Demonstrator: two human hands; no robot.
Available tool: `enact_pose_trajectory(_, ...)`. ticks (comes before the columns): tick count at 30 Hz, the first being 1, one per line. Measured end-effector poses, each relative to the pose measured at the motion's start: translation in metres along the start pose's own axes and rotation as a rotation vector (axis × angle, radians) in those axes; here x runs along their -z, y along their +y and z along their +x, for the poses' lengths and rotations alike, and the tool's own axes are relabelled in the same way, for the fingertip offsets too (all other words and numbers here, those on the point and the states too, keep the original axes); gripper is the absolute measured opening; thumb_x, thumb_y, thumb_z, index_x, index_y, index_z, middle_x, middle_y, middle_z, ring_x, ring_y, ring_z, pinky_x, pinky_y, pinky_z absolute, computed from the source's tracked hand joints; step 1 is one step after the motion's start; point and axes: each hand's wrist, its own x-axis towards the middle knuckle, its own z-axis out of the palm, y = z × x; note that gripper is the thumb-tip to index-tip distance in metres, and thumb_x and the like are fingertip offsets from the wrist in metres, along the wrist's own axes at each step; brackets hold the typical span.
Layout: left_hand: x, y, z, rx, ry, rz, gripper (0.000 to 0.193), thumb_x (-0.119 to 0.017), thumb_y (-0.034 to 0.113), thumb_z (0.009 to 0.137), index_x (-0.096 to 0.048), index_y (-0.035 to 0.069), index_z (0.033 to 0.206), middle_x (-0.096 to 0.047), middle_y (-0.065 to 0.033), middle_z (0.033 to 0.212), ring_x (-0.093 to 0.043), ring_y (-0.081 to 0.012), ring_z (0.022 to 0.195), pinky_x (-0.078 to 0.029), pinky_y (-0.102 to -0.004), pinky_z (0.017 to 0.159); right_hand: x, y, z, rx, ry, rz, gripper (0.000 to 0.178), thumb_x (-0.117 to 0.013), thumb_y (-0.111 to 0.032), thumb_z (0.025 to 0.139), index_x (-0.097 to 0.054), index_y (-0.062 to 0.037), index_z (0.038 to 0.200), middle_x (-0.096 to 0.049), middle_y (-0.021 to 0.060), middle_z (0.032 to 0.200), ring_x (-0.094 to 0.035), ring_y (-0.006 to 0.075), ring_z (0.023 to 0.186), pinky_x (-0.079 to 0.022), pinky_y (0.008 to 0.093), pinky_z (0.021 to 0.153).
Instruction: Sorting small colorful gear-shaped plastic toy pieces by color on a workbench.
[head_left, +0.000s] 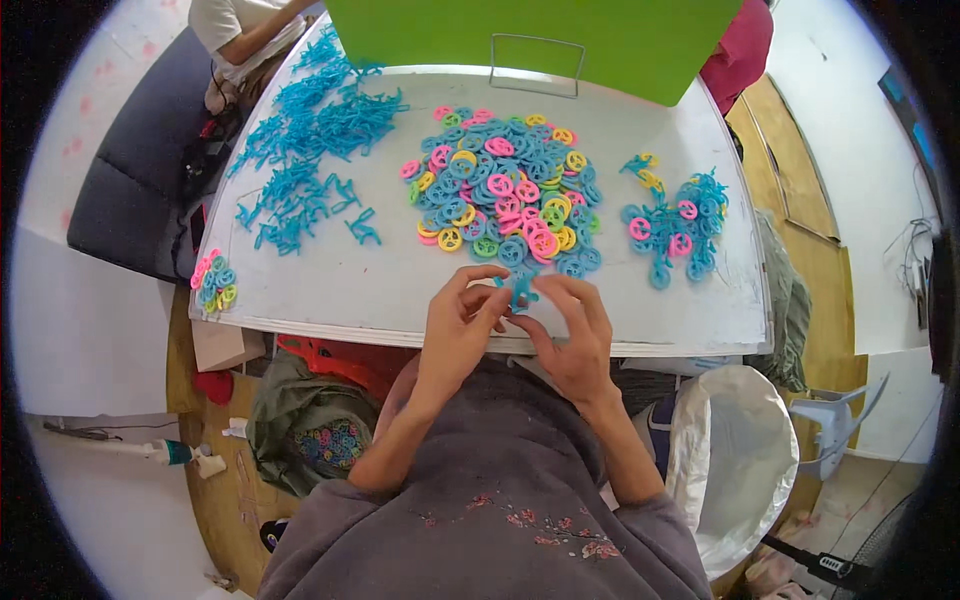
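Observation:
Close to the table's front edge, my left hand (462,325) pinches a small blue plastic piece (520,293) with stubby arms. From the other side my right hand (575,345) has its thumb and forefinger closed around the same piece; the fingers partly cover it. Just beyond my fingertips lies a heap of spoked plastic wheels (500,185) in blue, pink, yellow and green. At the left, loose blue branching pieces (320,115) are heaped and spread toward the middle. A smaller cluster of joined blue pieces and wheels (682,225) sits at the right.
The white table (370,290) carries a green panel (530,40) with a wire handle at its back. A small wheel pile (214,283) rests at the left corner. Below stand a dark green sack (275,410) and a silvery bag (745,460). Two other people are partly visible behind the table.

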Motion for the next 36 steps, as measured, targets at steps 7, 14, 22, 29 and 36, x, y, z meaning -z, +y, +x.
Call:
enact_pose_trajectory(7, -0.005, -0.01, 0.005, 0.09, -0.009, 0.077, 0.029, -0.061, 0.017, 0.092, -0.06, -0.001, 0.115, -0.067, -0.0043, 0.086, -0.055, -0.006, 0.07, -0.046, -0.0215, 0.062, 0.013, 0.01, -0.009, -0.083, -0.078, -0.091, 0.038, -0.077, -0.002, 0.069, -0.068, -0.0096, 0.105, -0.061, 0.0099, 0.111, -0.059, 0.0267, 0.099, -0.051, 0.0363, 0.078)
enact_pose_trajectory(14, -0.004, -0.022, 0.01, 0.085, -0.041, 0.02, 0.028, -0.061, 0.015, 0.092, -0.061, -0.006, 0.11, -0.07, -0.0075, 0.082, -0.058, -0.006, 0.068, -0.046, -0.0212, 0.059, 0.015, 0.006, -0.003, -0.092, -0.137, -0.061, 0.045, -0.077, -0.003, 0.065, -0.068, -0.0095, 0.108, -0.065, 0.0077, 0.101, -0.06, 0.0262, 0.093, -0.05, 0.036, 0.08)
enact_pose_trajectory(22, -0.017, -0.021, 0.014, -0.37, 0.282, 0.673, 0.021, -0.067, 0.01, 0.084, -0.064, 0.003, 0.103, -0.061, -0.0094, 0.08, -0.058, -0.0199, 0.063, -0.046, -0.0297, 0.058, 0.011, 0.009, -0.017, -0.466, -0.008, 0.221, 0.028, -0.069, -0.002, 0.079, -0.064, -0.0031, 0.107, -0.065, 0.0076, 0.091, -0.062, 0.0205, 0.084, -0.048, 0.0305, 0.078)
enact_pose_trajectory(29, -0.015, -0.037, 0.027, -0.564, 0.25, 0.904, 0.025, -0.069, 0.003, 0.076, -0.061, 0.001, 0.099, -0.058, -0.0097, 0.081, -0.058, -0.0246, 0.065, -0.046, -0.0322, 0.059, 0.019, 0.016, -0.012, -0.77, 0.009, 0.535, 0.017, -0.068, -0.003, 0.084, -0.064, -0.0003, 0.101, -0.064, 0.0007, 0.09, -0.055, 0.0073, 0.084, -0.045, 0.0232, 0.075)
enact_pose_trajectory(36, -0.015, -0.016, 0.013, 0.002, 0.06, 0.064, 0.017, -0.068, 0.006, 0.083, -0.059, 0.001, 0.097, -0.063, -0.0051, 0.082, -0.057, -0.0108, 0.071, -0.047, -0.0255, 0.061, 0.02, 0.02, -0.016, -0.774, 0.006, 0.524, 0.015, -0.068, 0.0, 0.083, -0.064, 0.001, 0.098, -0.065, 0.0041, 0.093, -0.056, 0.0074, 0.083, -0.046, 0.0225, 0.073)
